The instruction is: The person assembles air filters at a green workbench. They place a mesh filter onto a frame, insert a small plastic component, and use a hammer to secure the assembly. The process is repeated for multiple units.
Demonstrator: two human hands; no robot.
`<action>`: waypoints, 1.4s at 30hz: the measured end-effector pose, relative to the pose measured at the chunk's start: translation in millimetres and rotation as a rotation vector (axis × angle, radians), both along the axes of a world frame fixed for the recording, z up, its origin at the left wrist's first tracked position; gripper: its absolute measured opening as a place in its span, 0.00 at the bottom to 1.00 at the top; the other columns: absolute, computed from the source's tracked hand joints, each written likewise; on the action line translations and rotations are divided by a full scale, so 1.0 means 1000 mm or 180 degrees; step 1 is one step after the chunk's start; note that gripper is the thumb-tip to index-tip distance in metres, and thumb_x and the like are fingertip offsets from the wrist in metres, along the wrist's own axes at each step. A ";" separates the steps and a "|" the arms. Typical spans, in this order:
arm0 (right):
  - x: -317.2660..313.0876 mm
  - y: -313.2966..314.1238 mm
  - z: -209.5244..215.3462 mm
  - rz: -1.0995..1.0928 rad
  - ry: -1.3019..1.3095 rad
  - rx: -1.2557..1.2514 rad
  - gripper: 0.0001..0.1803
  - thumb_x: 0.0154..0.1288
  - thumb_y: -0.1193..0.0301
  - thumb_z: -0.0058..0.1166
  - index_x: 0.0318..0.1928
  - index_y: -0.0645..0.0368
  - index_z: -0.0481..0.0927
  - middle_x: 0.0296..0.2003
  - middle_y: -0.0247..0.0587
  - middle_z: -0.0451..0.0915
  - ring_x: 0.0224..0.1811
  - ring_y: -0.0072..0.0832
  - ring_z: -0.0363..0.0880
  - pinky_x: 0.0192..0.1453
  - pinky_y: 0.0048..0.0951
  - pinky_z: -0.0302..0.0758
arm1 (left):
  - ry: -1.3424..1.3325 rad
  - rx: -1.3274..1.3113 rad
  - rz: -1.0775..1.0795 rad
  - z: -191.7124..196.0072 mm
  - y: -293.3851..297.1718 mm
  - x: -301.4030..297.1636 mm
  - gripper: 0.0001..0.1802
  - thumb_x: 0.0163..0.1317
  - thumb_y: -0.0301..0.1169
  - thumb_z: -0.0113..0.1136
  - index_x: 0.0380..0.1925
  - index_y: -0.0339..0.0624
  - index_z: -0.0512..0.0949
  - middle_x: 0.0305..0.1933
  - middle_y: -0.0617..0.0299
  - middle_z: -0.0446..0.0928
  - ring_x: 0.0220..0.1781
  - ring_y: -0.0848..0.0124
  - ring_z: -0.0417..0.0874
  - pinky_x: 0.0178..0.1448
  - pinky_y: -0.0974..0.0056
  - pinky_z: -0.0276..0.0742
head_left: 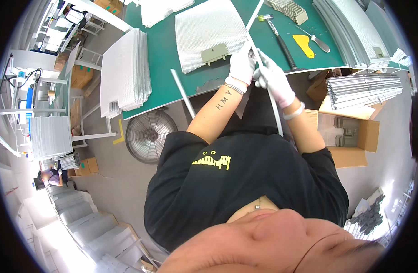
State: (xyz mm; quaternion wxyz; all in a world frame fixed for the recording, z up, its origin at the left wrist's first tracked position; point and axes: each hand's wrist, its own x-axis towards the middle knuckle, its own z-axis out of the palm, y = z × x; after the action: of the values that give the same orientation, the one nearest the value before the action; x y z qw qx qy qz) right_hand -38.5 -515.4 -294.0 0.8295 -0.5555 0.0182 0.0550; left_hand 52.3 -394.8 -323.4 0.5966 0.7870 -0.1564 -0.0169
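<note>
A narrow pale strip slants through the upper centre of the frame, its lower end over the person's dark clothing; near the table's middle it meets another light strip running up to the top edge, and whether they are joined cannot be told. The right hand, in a white glove, has its fingers closed around the slanting strip. Just beside it, the gloved left hand has its fingertips at the strip, but how firmly they pinch cannot be told. Directly left of the strips lies a white mesh panel with a grey-green clip at its lower edge, on the green tabletop. To the right lie a mallet, a yellow scraper and a screwdriver. Farther out, a stack of mesh panels stands at upper left, above a round floor fan, and an open carton sits at right.
</note>
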 end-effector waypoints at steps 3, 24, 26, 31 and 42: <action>0.048 -0.010 -0.005 0.0306 -0.0016 0.0180 0.28 0.79 0.67 0.46 0.74 0.62 0.63 0.35 0.35 0.80 0.23 0.15 0.72 0.31 0.20 0.76 | 0.2454 -0.3640 -0.0564 0.003 -0.002 -0.004 0.13 0.74 0.30 0.54 0.53 0.34 0.76 0.49 0.55 0.82 0.48 0.64 0.85 0.46 0.62 0.83; 0.070 -0.020 0.022 0.0452 0.0010 -0.0356 0.10 0.74 0.66 0.55 0.49 0.57 0.75 0.29 0.24 0.68 0.27 0.13 0.66 0.44 0.26 0.79 | 0.0796 -0.1236 -0.0244 0.059 0.226 -0.011 0.36 0.67 0.27 0.64 0.72 0.28 0.62 0.49 0.66 0.77 0.46 0.80 0.76 0.52 0.72 0.74; 0.058 -0.025 0.027 0.0318 -0.0148 -0.0301 0.11 0.74 0.66 0.54 0.50 0.58 0.74 0.27 0.25 0.66 0.26 0.15 0.64 0.43 0.27 0.77 | 0.0564 -0.1360 -0.0094 0.077 0.215 -0.023 0.34 0.65 0.22 0.65 0.70 0.28 0.65 0.43 0.68 0.77 0.40 0.82 0.74 0.46 0.74 0.73; 0.035 -0.023 0.059 0.0207 -0.0667 -0.0230 0.14 0.75 0.67 0.52 0.54 0.62 0.73 0.29 0.28 0.68 0.28 0.17 0.65 0.44 0.27 0.77 | -0.0179 -0.0775 0.0366 0.103 0.189 -0.051 0.39 0.69 0.25 0.61 0.76 0.29 0.54 0.58 0.59 0.72 0.51 0.78 0.74 0.50 0.73 0.73; 0.000 0.022 0.095 0.0315 -0.0926 -0.0383 0.12 0.73 0.70 0.55 0.51 0.61 0.72 0.30 0.28 0.73 0.30 0.16 0.69 0.37 0.20 0.68 | -0.0068 -0.2484 0.0533 0.117 0.226 -0.117 0.23 0.67 0.25 0.59 0.61 0.31 0.68 0.46 0.64 0.76 0.41 0.79 0.72 0.49 0.70 0.72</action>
State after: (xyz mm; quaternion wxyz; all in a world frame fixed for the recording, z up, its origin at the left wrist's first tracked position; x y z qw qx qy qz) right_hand -38.7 -493.8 -199.0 0.7849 -0.6065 -0.1262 0.0136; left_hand -64.4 -169.1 -206.0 0.8484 0.5114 -0.0926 0.1007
